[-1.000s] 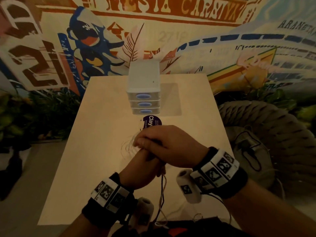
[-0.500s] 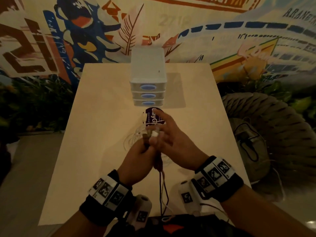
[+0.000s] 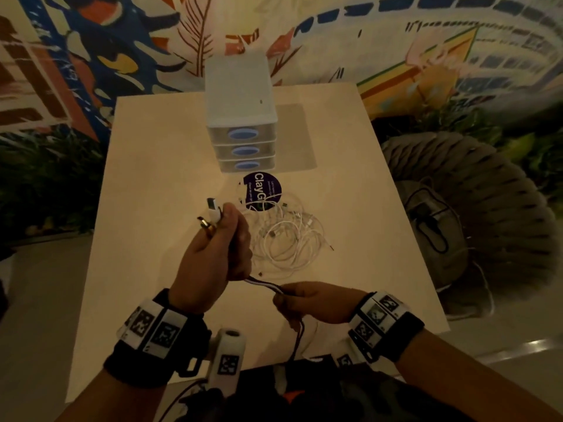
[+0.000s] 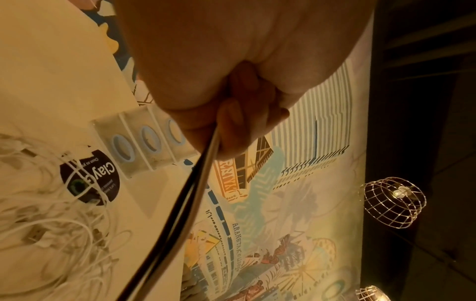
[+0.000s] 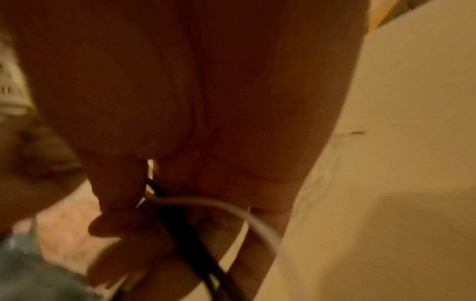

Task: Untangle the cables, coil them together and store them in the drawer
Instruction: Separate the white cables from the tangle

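Head camera: at a pale, cream-topped table (image 3: 158,184), a person's left hand (image 3: 213,257) is raised in a closed fist around a bundle of dark and white cables (image 3: 268,285), with a white USB plug (image 3: 213,207) and a brass-coloured connector (image 3: 207,228) sticking out above the curled fingers. The right hand (image 3: 310,301), nearer the table's front edge, pinches the same bundle between thumb and fingertips; the strands run taut from fist to pinch, then drop below the right fingers towards the person's lap. Just beyond the left knuckles lies a loose tangle of thin white cables (image 3: 286,239) on the tabletop, partly overlapping a round dark purple sticker printed "Clay" (image 3: 259,190). Farther off, past the sticker, stands a small translucent plastic three-drawer unit with blue oval handles (image 3: 240,135), all three drawers closed. Left wrist camera shows black and white strands (image 4: 185,203) leaving the underside of the clenched fingers (image 4: 231,126). Right wrist camera, dim and blurred, shows a dark cord and a white cord (image 5: 206,203) passing between the closed fingers.
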Demonstrator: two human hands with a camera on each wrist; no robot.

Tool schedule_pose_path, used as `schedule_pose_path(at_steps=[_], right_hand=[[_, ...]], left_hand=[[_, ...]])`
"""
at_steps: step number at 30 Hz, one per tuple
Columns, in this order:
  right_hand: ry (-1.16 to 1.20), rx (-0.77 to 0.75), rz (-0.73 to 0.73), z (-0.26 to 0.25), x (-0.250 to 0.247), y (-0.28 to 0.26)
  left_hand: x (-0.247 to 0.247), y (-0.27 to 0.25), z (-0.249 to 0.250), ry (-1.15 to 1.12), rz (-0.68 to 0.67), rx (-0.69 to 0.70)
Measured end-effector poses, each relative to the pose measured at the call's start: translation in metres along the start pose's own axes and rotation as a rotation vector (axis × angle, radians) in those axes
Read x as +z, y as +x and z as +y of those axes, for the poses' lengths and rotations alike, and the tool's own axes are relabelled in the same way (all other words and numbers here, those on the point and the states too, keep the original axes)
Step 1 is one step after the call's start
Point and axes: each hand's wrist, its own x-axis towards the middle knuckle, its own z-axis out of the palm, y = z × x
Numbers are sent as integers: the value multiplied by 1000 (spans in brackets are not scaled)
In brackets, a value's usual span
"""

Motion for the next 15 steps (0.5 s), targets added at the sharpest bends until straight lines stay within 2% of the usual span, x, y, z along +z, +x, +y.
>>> schedule_pose_path(at_steps=[4, 8, 11, 15], right_hand=[[-262, 224, -29, 38, -1, -12], [-262, 243, 15, 34, -19, -9], [-375, 183, 259, 22, -42, 5], [-466, 49, 583, 6, -70, 33]], left_hand=[[-11, -5, -2, -14, 48, -37], [-15, -13, -4, -21, 138, -35], [-18, -20, -4, -49, 211, -53], [-28, -28, -10, -65, 239, -56]])
